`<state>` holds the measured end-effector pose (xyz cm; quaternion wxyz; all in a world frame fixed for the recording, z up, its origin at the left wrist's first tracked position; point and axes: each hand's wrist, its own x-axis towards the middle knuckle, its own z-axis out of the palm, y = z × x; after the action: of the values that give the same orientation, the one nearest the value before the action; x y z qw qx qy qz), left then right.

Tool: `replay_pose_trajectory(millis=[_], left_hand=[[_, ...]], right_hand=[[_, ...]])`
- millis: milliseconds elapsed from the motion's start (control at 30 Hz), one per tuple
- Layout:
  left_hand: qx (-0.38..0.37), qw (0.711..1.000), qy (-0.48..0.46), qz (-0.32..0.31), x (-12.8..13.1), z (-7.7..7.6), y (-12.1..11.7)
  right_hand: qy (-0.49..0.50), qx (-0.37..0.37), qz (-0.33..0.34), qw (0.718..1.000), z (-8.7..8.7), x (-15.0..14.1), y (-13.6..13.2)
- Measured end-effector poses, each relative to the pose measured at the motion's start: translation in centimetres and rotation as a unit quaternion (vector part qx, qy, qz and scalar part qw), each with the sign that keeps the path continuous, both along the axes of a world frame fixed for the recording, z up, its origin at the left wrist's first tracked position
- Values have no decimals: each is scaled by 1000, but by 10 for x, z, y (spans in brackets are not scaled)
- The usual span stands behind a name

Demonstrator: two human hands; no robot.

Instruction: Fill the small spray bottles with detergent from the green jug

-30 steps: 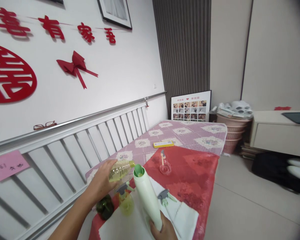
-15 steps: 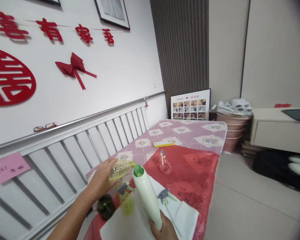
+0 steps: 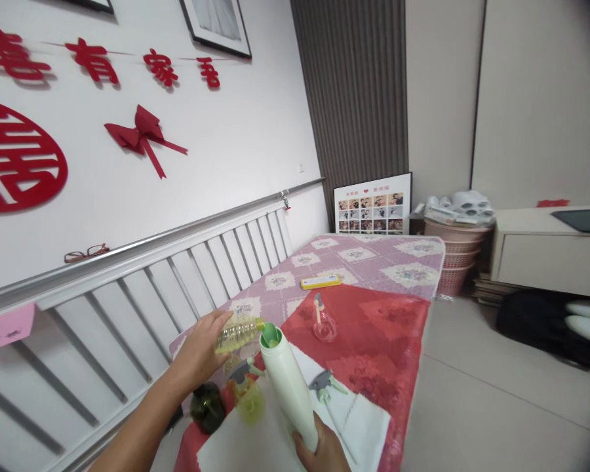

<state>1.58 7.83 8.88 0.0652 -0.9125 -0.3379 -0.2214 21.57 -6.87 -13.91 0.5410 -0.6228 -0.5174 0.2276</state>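
Note:
My left hand [image 3: 201, 351] is closed round a clear plastic bottle [image 3: 238, 333] of yellowish liquid, tipped sideways with its mouth at a green funnel [image 3: 271, 335]. The funnel sits in the top of a tall pale-green bottle [image 3: 289, 391], which leans toward me. My right hand [image 3: 322, 451] grips that bottle at its base, at the bottom edge of the view. Just below the tipped bottle stand a yellow-green spray bottle [image 3: 248, 394] and a dark green round bottle [image 3: 207, 406].
A loose spray head [image 3: 326, 385] lies on white paper [image 3: 361, 426] on the red cloth [image 3: 378, 341]. Farther off are a small clear flask [image 3: 323, 324] and a yellow case [image 3: 320, 282]. A white slatted rail [image 3: 177, 269] runs along the left; pink baskets [image 3: 452, 255] stand beyond.
Both hands and bottles hold the same pose. The view has shifted slightly, so the room has slid a little left and up.

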Motion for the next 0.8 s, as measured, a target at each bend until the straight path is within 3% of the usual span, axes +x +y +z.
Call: replay_pose_trajectory(millis=[800], left_hand=[[19, 998, 51, 27, 2, 8, 1]], right_hand=[[-5, 2, -8, 1000, -5, 1, 1]])
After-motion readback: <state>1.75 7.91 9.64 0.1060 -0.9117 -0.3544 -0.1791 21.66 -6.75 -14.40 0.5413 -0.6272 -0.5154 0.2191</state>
